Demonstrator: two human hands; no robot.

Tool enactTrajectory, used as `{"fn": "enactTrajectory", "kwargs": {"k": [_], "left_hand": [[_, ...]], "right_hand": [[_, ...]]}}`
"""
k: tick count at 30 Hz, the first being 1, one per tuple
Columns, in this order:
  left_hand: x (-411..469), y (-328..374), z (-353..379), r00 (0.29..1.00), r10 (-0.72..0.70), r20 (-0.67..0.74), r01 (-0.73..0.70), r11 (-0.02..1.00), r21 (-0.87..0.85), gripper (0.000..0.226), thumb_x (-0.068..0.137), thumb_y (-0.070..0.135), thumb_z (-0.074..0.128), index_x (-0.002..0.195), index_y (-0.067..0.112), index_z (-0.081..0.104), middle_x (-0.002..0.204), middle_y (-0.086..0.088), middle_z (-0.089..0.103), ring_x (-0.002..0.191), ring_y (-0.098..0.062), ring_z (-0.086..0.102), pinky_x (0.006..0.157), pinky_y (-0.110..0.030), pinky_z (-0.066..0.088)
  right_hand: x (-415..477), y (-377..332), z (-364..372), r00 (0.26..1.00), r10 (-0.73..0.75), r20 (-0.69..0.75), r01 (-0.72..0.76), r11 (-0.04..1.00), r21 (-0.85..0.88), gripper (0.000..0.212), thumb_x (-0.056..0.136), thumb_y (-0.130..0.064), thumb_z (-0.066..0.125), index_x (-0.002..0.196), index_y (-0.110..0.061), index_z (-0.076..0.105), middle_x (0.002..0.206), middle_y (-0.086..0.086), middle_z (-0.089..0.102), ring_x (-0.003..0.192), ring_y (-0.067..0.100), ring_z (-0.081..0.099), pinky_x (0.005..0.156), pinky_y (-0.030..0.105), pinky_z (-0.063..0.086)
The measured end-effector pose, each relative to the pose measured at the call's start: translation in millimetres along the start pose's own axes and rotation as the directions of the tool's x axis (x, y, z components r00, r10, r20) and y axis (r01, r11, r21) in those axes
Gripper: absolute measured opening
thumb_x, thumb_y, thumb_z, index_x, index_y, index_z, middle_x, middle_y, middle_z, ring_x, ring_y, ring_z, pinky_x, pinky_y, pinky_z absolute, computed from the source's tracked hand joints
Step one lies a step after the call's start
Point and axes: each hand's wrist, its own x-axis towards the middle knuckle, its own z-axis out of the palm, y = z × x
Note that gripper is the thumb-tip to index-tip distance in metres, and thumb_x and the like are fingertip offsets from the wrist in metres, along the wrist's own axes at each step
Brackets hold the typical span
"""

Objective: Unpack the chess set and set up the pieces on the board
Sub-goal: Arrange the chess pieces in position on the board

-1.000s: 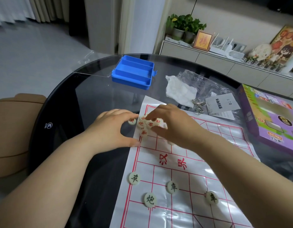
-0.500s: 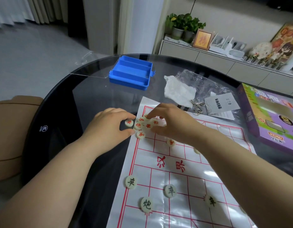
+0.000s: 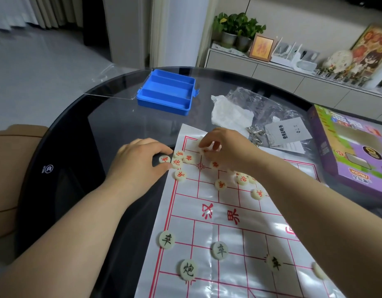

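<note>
A white paper chess board (image 3: 228, 214) with a red grid lies on the dark glass table (image 3: 78, 147). Several cream discs with red characters (image 3: 220, 184) are scattered over its far part. Three black-character discs (image 3: 219, 250) sit on the near part, with a fourth at the right edge. My left hand (image 3: 138, 162) is at the board's far left edge, thumb and index finger pinching a red disc (image 3: 164, 159) just off the sheet. My right hand (image 3: 226, 151) hovers over the far corner, its curled fingertips pinching another red disc (image 3: 205, 150), which is mostly hidden.
A blue compartment box (image 3: 167, 91) stands open at the back with its clear lid (image 3: 112, 87) flat to the left. A crumpled tissue (image 3: 226, 112), plastic bag (image 3: 261, 104), metal rings (image 3: 255, 134), instruction sheet (image 3: 287, 131) and a purple game box (image 3: 353, 147) lie to the right.
The tight cluster of red discs has been spread out; several now lie loose toward the right. My right hand has shifted toward the far corner, while my left stays at the edge.
</note>
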Motion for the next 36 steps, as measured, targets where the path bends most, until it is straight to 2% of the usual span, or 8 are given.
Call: {"fn": "enactTrajectory", "kwargs": {"k": [4, 6, 12, 14, 21, 26, 29, 36], "left_hand": [[0, -1, -1, 1.000, -0.009, -0.009, 0.008, 0.999, -0.036, 0.032, 0.083, 0.028, 0.060, 0.115, 0.022, 0.059, 0.118, 0.008, 0.055, 0.114, -0.010, 0.042, 0.097, -0.027, 0.029], [0, -1, 0, 1.000, -0.014, -0.010, 0.014, 0.999, -0.035, 0.032, 0.083, 0.027, 0.060, 0.114, 0.022, 0.059, 0.116, 0.008, 0.055, 0.113, -0.010, 0.042, 0.096, -0.027, 0.030], [-1, 1, 0, 0.999, -0.009, -0.032, 0.009, 1.000, -0.001, 0.032, 0.084, 0.027, 0.059, 0.115, 0.020, 0.059, 0.114, 0.005, 0.058, 0.111, -0.013, 0.045, 0.097, -0.030, 0.032], [-1, 3, 0, 0.999, -0.013, -0.041, 0.013, 1.000, 0.003, 0.035, 0.084, 0.026, 0.058, 0.119, 0.021, 0.056, 0.115, 0.005, 0.057, 0.112, -0.013, 0.045, 0.098, -0.030, 0.032], [-2, 2, 1, 0.989, -0.026, -0.147, 0.010, 0.994, -0.107, 0.035, 0.082, 0.012, 0.061, 0.117, 0.015, 0.058, 0.096, 0.007, 0.055, 0.088, -0.008, 0.047, 0.092, -0.034, 0.040], [0, 1, 3, 0.991, -0.027, -0.128, 0.015, 0.995, -0.099, 0.037, 0.086, 0.012, 0.057, 0.122, 0.018, 0.053, 0.111, 0.002, 0.058, 0.099, -0.011, 0.049, 0.086, -0.024, 0.037], [0, 1, 4, 0.993, -0.022, -0.114, 0.013, 0.997, -0.074, 0.038, 0.087, 0.013, 0.055, 0.124, 0.018, 0.051, 0.114, 0.001, 0.057, 0.105, -0.013, 0.049, 0.085, -0.022, 0.035], [-2, 3, 4, 0.994, -0.024, -0.111, 0.016, 0.997, -0.073, 0.039, 0.088, 0.014, 0.052, 0.127, 0.018, 0.048, 0.116, 0.002, 0.057, 0.107, -0.012, 0.048, 0.084, -0.020, 0.034]], "right_hand": [[-4, 10, -12, 0.999, 0.018, -0.050, -0.014, 0.996, 0.084, 0.026, 0.086, -0.010, 0.058, 0.111, -0.016, 0.062, 0.102, -0.006, 0.053, 0.085, 0.008, 0.050, 0.072, 0.011, 0.038], [-7, 12, -17, 0.998, 0.024, -0.060, -0.019, 0.995, 0.095, 0.025, 0.086, -0.009, 0.058, 0.110, -0.016, 0.063, 0.099, -0.007, 0.051, 0.085, 0.008, 0.051, 0.076, 0.015, 0.041], [-15, 14, -13, 0.999, 0.047, 0.016, -0.047, 0.997, 0.061, 0.027, 0.086, -0.009, 0.057, 0.111, -0.018, 0.062, 0.108, -0.005, 0.058, 0.086, 0.008, 0.051, 0.073, 0.020, 0.045], [-14, 14, -10, 0.999, 0.052, 0.011, -0.053, 0.997, 0.057, 0.029, 0.086, -0.010, 0.056, 0.114, -0.018, 0.060, 0.112, -0.003, 0.058, 0.087, 0.008, 0.051, 0.070, 0.017, 0.042], [-6, 10, -8, 0.998, 0.056, 0.009, -0.057, 0.996, 0.072, 0.025, 0.088, -0.012, 0.054, 0.112, -0.017, 0.060, 0.099, -0.007, 0.050, 0.087, 0.009, 0.049, 0.067, 0.017, 0.038], [-13, 12, -14, 0.999, 0.038, 0.016, -0.039, 0.997, 0.068, 0.020, 0.086, -0.014, 0.057, 0.106, -0.015, 0.061, 0.094, -0.009, 0.050, 0.083, 0.009, 0.050, 0.069, 0.018, 0.041], [-20, 11, -16, 0.995, 0.028, 0.094, -0.034, 0.998, 0.061, 0.024, 0.085, -0.018, 0.060, 0.109, -0.017, 0.060, 0.093, -0.010, 0.050, 0.084, 0.010, 0.050, 0.070, 0.019, 0.042], [-20, 5, -8, 0.990, 0.039, 0.134, -0.039, 0.999, -0.006, 0.030, 0.085, -0.016, 0.059, 0.115, -0.016, 0.058, 0.108, 0.002, 0.055, 0.085, 0.013, 0.048, 0.067, 0.019, 0.039]]}}
